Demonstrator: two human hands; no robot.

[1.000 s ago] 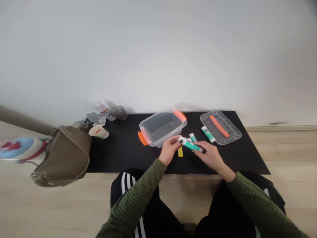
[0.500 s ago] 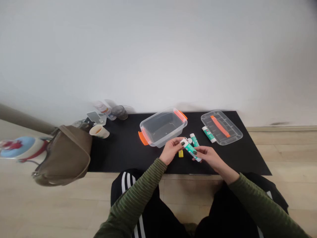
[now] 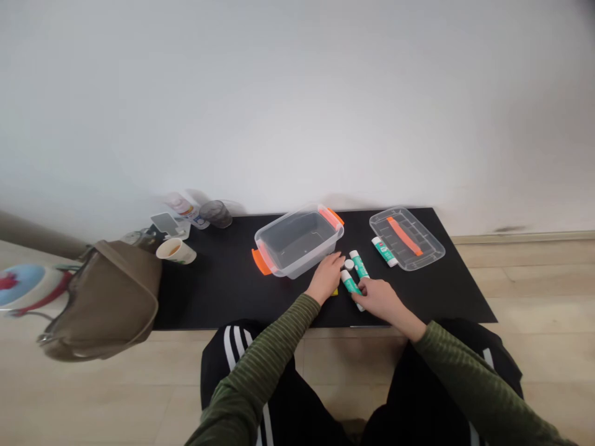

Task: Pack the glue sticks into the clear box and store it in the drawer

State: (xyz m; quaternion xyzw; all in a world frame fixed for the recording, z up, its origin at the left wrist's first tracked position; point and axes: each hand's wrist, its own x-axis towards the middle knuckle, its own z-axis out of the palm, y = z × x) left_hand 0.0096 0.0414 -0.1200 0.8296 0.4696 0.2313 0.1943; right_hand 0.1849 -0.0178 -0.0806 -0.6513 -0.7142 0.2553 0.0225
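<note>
My right hand (image 3: 377,298) has its fingers closed on a green-and-white glue stick (image 3: 350,283) low over the black table. Just left of it, my left hand (image 3: 327,276) reaches toward a small white cap (image 3: 348,264); whatever its fingertips hold, if anything, is hidden. A second glue stick (image 3: 359,264) lies behind my right hand. Another glue stick (image 3: 384,252) rests against the clear lid (image 3: 430,248) with its orange handle. Partly covered by my left hand is a yellow item (image 3: 335,292). The clear box (image 3: 304,265) with orange latches stands open behind my left hand.
On the left of the black table (image 3: 223,297) are a paper cup (image 3: 185,253) with a drink, a dark glass (image 3: 216,214), a spray bottle (image 3: 186,209), a white device (image 3: 168,224) and a brown bag (image 3: 111,291). A wall rises behind.
Both hands have lowered toward the table, and the glue stick has come down with my right hand. My left hand has let go of that stick. The view has shifted slightly.
</note>
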